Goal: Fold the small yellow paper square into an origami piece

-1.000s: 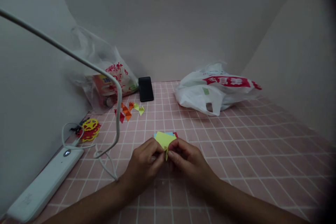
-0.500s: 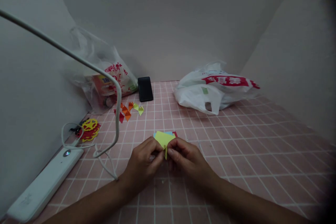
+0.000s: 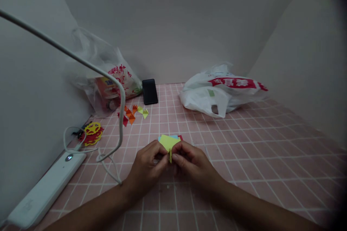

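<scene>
My left hand (image 3: pixel 148 168) and my right hand (image 3: pixel 191 162) meet over the pink gridded mat (image 3: pixel 244 158), fingertips pinched together on a small folded yellow paper piece (image 3: pixel 170 156). Just beyond the fingers lies a small stack of coloured paper squares (image 3: pixel 169 140), yellow on top with blue and red edges showing. Folded orange, red and yellow paper pieces (image 3: pixel 132 113) lie farther back on the left.
A white desk lamp base (image 3: pixel 45 191) with its bent arm (image 3: pixel 81 63) and cable stands at the left. Red and yellow paper cut-outs (image 3: pixel 92 133) lie beside it. A clear bag (image 3: pixel 108 79), a black phone (image 3: pixel 150 91) and a white plastic bag (image 3: pixel 222 92) sit at the back.
Both hands have crept slightly forward toward the paper stack, still pinching the small yellow piece. Nothing else has moved.
</scene>
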`<state>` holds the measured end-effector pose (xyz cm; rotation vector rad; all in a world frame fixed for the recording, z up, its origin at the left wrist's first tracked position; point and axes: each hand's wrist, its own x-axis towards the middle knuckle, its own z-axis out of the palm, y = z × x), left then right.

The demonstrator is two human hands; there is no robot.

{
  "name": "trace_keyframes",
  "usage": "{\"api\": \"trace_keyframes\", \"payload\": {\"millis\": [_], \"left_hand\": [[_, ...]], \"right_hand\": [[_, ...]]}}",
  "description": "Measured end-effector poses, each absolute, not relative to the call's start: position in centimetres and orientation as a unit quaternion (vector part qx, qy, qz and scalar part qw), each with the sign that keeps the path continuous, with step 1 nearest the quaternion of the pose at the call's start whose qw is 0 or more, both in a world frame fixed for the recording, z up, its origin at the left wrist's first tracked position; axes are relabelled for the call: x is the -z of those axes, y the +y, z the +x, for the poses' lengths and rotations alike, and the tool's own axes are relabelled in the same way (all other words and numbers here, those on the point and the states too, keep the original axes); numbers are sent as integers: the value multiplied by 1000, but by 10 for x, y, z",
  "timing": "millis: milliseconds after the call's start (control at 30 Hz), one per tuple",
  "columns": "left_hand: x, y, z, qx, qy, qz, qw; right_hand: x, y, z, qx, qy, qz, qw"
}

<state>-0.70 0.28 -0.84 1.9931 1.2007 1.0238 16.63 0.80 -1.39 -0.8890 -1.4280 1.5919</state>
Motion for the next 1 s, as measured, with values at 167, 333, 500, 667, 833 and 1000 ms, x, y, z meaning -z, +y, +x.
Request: {"api": "trace_keyframes", "payload": {"millis": [167,333,500,667,833,1000], "left_hand": [[8,4,-7,-388,452,745,301],[7,4,-7,-391,452,734,322],[8,3,-7,-396,449,730,329],[9,5,-8,-400,447,729,330],[8,5,-7,-398,449,730,326],[7,4,-7,-398,453,728,327]], "right_hand": [[16,9,166,-637,-563,-336,406],[16,9,166,-650,-551,-325,411],[16,9,167,-654,-548,-323,408],[19,9,167,-656,-547,-323,407],[15,10,166,-658,-544,-324,409],[14,10,165,-661,-541,-324,406]]}}
